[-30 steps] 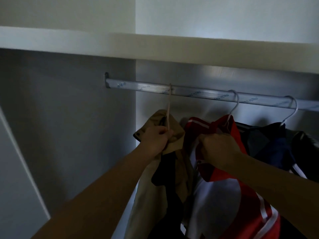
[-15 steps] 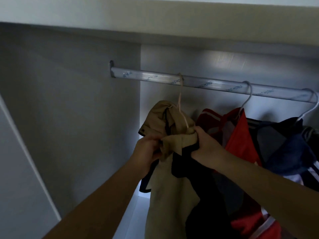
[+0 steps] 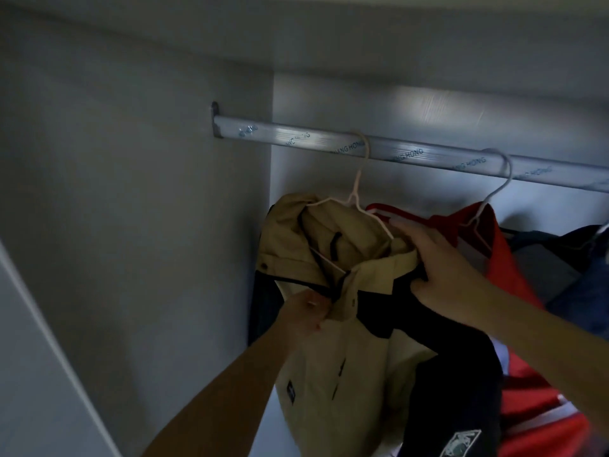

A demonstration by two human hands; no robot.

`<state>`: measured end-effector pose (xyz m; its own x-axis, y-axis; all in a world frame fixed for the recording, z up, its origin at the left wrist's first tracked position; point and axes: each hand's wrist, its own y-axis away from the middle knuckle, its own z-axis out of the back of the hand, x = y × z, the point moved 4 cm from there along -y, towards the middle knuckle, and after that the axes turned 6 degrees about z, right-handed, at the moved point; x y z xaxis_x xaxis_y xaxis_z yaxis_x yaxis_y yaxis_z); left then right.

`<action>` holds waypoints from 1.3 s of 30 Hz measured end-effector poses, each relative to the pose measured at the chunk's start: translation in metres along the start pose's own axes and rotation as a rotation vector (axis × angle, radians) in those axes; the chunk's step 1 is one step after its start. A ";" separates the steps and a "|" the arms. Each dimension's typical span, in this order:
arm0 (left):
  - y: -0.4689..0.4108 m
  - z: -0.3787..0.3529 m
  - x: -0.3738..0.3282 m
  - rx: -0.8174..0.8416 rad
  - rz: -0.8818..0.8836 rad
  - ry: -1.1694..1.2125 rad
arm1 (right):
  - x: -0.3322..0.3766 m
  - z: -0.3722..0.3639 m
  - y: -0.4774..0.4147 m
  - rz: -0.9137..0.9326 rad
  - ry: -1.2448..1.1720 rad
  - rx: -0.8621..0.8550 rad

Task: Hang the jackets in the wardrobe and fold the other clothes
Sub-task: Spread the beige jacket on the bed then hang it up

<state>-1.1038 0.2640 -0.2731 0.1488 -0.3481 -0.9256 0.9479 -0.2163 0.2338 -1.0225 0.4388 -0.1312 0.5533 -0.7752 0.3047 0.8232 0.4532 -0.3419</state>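
A tan and black jacket [image 3: 349, 351] hangs on a pale wire hanger [image 3: 359, 183] hooked over the metal wardrobe rail [image 3: 296, 136]. My left hand [image 3: 304, 313] pinches the jacket's front edge near the zip, below the collar. My right hand [image 3: 435, 268] grips the jacket's right shoulder where tan meets black. To the right a red and white jacket [image 3: 527, 384] hangs on a white hanger [image 3: 504, 179], partly hidden behind my right arm. A dark blue garment [image 3: 580, 285] hangs further right.
The wardrobe's grey side wall [image 3: 131, 225] stands close on the left, and a shelf [image 3: 362, 34] runs above the rail. A pale door edge [image 3: 39, 324] slants across the lower left. The rail is bare left of the tan jacket's hanger.
My left hand has slid down from the bunched collar to the front edge. The right hand has shifted onto the shoulder. The jacket's hood and collar now lie spread on the hanger.
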 end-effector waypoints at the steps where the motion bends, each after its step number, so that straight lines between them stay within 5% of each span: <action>1: -0.003 -0.004 0.002 0.007 -0.041 -0.077 | 0.009 0.003 -0.005 0.001 0.257 -0.108; 4: -0.004 -0.013 0.005 0.002 -0.179 -0.262 | 0.040 -0.014 -0.015 0.235 0.716 -0.083; 9: -0.002 -0.020 0.025 -0.017 -0.229 -0.076 | 0.041 -0.030 -0.036 0.240 0.458 0.139; 15: -0.006 -0.036 0.052 -0.137 -0.107 -0.404 | 0.029 -0.028 -0.041 0.165 0.318 0.378; 18: 0.008 -0.036 0.053 -0.200 -0.215 -0.476 | 0.026 -0.043 -0.052 0.139 0.518 0.463; 22: 0.023 -0.030 0.058 -0.194 -0.274 -0.632 | 0.033 -0.093 -0.069 0.288 0.919 0.423; 26: 0.026 -0.024 0.077 -0.129 -0.214 -0.698 | 0.023 -0.135 -0.084 0.434 0.961 0.426; 28: 0.031 -0.023 0.077 -0.115 -0.200 -0.683 | 0.039 -0.140 -0.089 0.299 1.019 0.520; 32: 0.041 -0.016 0.064 -0.271 -0.310 -0.871 | 0.038 -0.161 -0.091 0.335 0.923 0.633; 37: 0.040 -0.015 0.078 -0.353 -0.337 -0.758 | 0.054 -0.139 -0.093 0.397 0.838 0.344; 39: 0.038 -0.013 0.080 -0.281 -0.228 -0.629 | 0.068 -0.124 -0.098 0.425 0.904 0.361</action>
<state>-1.0523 0.2402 -0.3426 -0.1706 -0.7992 -0.5763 0.9853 -0.1325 -0.1080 -1.0812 0.2871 -0.1872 0.6267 -0.4941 -0.6025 0.6553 0.7526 0.0645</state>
